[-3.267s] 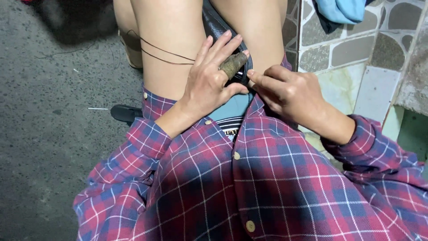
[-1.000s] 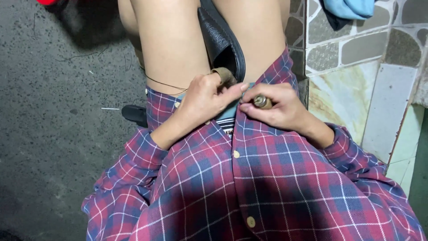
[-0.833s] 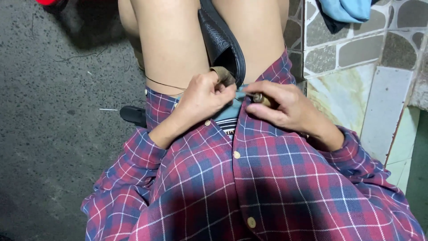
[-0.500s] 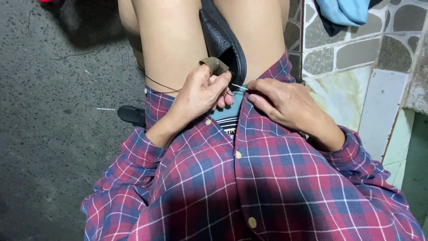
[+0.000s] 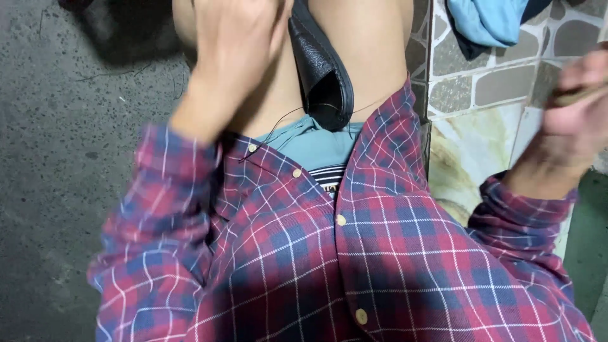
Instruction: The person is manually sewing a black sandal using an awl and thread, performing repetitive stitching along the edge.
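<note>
A black leather shoe is wedged between my bare knees, sole side towards me. A thin dark thread trails from it across my lap. My left hand is lifted high over my left thigh, blurred, with its fingers curled; what it holds is hidden. Far out to the right, in front of the tiled wall, my right hand grips a small brown handle. Both hands are well away from the shoe. I wear a red and blue plaid shirt.
A stone-patterned tiled wall rises at the right, with a blue cloth lying on top of it. Rough grey concrete floor spreads to the left.
Both hands were together at the shoe's edge, working with small brown tools. They have swung apart: the left hand up and away, the right hand far to the right.
</note>
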